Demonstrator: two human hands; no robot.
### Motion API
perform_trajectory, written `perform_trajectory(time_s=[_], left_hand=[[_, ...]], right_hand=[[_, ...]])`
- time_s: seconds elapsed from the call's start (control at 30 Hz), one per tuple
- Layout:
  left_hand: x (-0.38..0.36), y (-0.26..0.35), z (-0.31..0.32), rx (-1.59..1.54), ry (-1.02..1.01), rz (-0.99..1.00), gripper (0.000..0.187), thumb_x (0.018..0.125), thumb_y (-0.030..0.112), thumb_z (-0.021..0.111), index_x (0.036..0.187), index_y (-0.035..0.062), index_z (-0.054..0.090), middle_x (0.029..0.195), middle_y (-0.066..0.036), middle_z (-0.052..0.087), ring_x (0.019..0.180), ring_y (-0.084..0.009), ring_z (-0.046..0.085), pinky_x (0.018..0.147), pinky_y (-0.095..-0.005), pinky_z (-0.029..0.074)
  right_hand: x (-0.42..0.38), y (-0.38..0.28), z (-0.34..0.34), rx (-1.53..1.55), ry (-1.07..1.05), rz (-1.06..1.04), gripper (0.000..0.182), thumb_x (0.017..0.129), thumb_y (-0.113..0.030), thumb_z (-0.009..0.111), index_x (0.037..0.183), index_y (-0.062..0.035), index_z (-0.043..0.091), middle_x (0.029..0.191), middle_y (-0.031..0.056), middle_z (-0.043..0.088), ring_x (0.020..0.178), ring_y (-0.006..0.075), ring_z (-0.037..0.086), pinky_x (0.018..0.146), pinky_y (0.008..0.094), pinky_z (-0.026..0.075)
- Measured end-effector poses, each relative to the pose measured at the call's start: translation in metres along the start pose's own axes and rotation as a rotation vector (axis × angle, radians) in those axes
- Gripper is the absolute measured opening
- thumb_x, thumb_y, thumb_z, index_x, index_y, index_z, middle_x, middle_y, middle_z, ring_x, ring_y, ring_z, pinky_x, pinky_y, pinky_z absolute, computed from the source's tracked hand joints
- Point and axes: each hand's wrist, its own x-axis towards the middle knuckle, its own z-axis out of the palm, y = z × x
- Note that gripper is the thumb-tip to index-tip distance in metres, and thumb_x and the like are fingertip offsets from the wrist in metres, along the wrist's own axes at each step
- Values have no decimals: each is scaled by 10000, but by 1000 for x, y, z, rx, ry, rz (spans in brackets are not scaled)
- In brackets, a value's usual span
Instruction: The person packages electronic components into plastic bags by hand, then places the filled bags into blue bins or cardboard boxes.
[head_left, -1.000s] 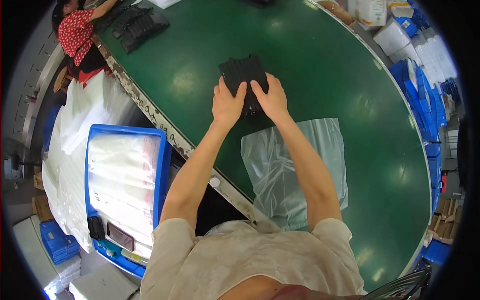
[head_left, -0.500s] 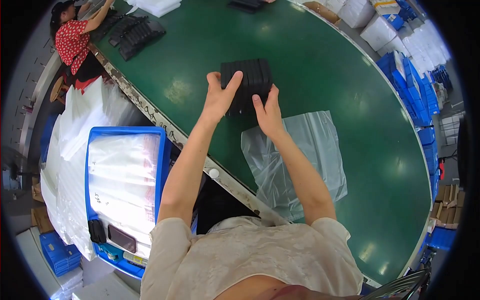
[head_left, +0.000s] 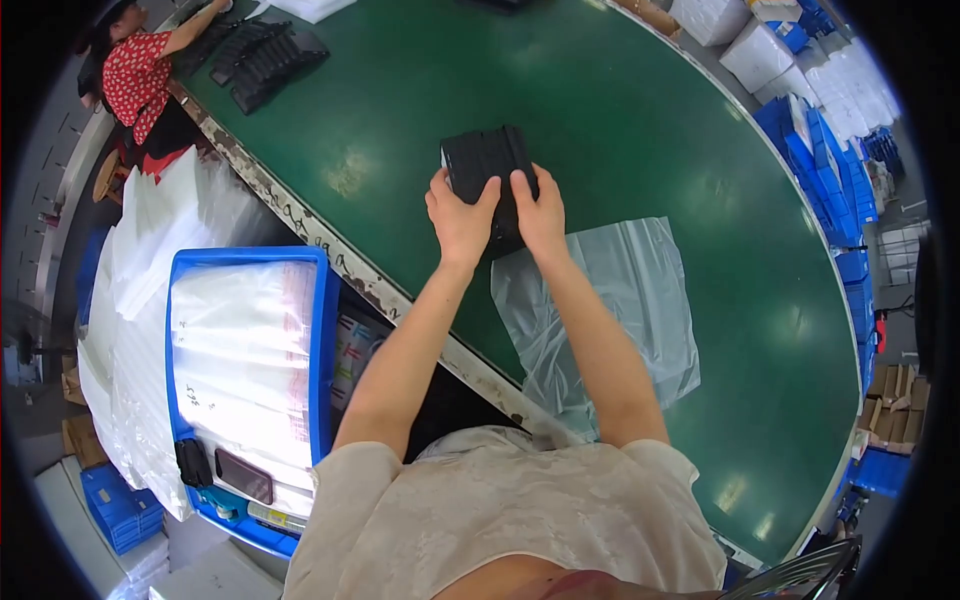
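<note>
A stack of black flat pieces [head_left: 484, 158] stands on the green tabletop [head_left: 660, 130], its parts lined up side by side. My left hand [head_left: 464, 222] grips the stack's left end, thumb lying along the near side. Round the right end, my right hand [head_left: 541, 217] is closed with its thumb close to the left one. What the pieces are I cannot make out. A clear plastic bag [head_left: 645, 300] lies flat on the table, partly under my right forearm.
Left of the table edge, a blue bin [head_left: 325, 350] holds clear bags, with a phone [head_left: 243, 475] on top. White foam sheets [head_left: 130, 380] are piled beside it. A person in a red patterned top [head_left: 135, 85] works near several black pieces [head_left: 265, 65]. Blue crates [head_left: 822, 185] line the right.
My left hand has slid down and right, nearer the right hand. The black stack is squeezed narrower and slightly turned. The other person has shifted a little left.
</note>
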Motion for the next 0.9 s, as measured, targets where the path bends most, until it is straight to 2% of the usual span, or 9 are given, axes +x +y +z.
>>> perform_trajectory(time_s=[0.07,0.23,0.37,0.47,0.6,0.7,0.77,0.83,0.9], left_hand=[[3,-6,1,18,-3,-5,875,783,370,856,1425,-25,413,1340,-267,491,1240,-411,535,1057,-454,466],[19,-7,-9,-145,-187,-84,941,776,344,861,1468,-16,335,1405,-253,418,1285,-383,497,1076,-440,457],[23,-13,-14,-184,-272,-162,1008,769,325,862,1503,-6,256,1432,-243,382,1306,-361,478,1074,-432,463],[31,-16,-20,-244,-351,-207,1044,766,316,861,1518,-4,211,1437,-241,370,1327,-353,456,1077,-424,463],[33,-6,-31,-67,-428,-167,1088,782,393,833,1536,14,147,1434,-239,409,1249,-353,530,993,-455,530],[19,36,-54,65,-658,-357,1061,835,532,760,1557,98,114,1425,-210,467,1129,-342,612,861,-525,580],[26,27,-51,5,-699,-401,1044,851,572,727,1562,133,102,1421,-196,481,1099,-333,627,823,-541,585],[37,15,-46,-114,-780,-495,1011,881,652,662,1570,202,76,1414,-168,510,1040,-315,656,747,-573,593],[38,13,-42,-170,-795,-507,982,898,661,641,1567,227,69,1417,-158,505,1060,-305,648,754,-574,587]], right_hand=[[6,3,-2,50,-51,41,565,1008,-426,568,1383,-6,526,1240,247,604,1161,409,588,998,473,474],[8,6,-5,24,-69,34,553,1015,-421,560,1376,-3,529,1243,242,602,1170,404,582,1012,470,466],[-1,-4,-11,-120,-101,-6,601,993,-439,595,1396,-4,504,1293,237,564,1183,396,572,1016,475,465],[-2,-7,-26,-147,-169,-193,729,965,-459,646,1466,20,419,1397,228,498,1235,394,552,1027,451,467],[-1,-9,-37,-261,-178,-154,859,918,-491,697,1510,23,346,1425,235,445,1265,400,528,1024,467,475],[-4,-18,-38,-292,-277,-147,935,856,-546,730,1485,30,346,1377,241,460,1244,420,524,996,488,491],[-7,-31,-41,-308,-310,-139,974,825,-573,747,1473,34,346,1353,243,468,1233,430,523,982,499,499],[-15,-53,-41,-564,-389,-153,1067,765,-636,760,1473,42,338,1304,246,478,1236,438,514,954,515,511],[-22,-95,-29,-704,-412,7,1115,732,-667,752,1509,11,327,1313,265,474,1240,452,503,970,533,482]])
